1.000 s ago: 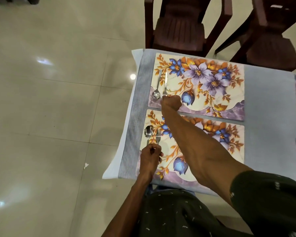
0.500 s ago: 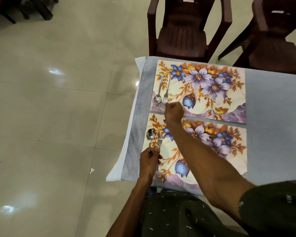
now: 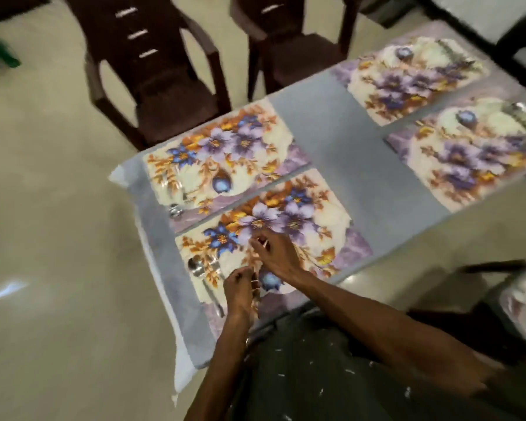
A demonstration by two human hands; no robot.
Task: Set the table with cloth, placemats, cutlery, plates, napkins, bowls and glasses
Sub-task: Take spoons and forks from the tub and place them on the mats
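Note:
A grey cloth (image 3: 346,141) covers the table, with several floral placemats on it. On the nearest placemat (image 3: 319,217) a spoon (image 3: 195,267) and a fork (image 3: 214,265) lie side by side at its left end. My left hand (image 3: 240,288) hovers just right of their handles, fingers relaxed, holding nothing I can make out. My right hand (image 3: 275,252) is over the middle of the same mat with fingers spread. The far left placemat (image 3: 225,153) carries another spoon (image 3: 175,211) with a blurred fork beside it. The picture is motion-blurred.
Two more placemats (image 3: 407,77) (image 3: 468,153) lie at the table's right end, with blurred silvery shapes at their far ends. Two dark brown chairs (image 3: 155,71) (image 3: 292,34) stand behind the table. Another chair (image 3: 513,299) is at my right. Pale tiled floor lies on the left.
My right hand drew back from the far placemat's cutlery to the near mat. My left hand came off the spoon and fork handles. My head turned right, bringing the other placemats into sight.

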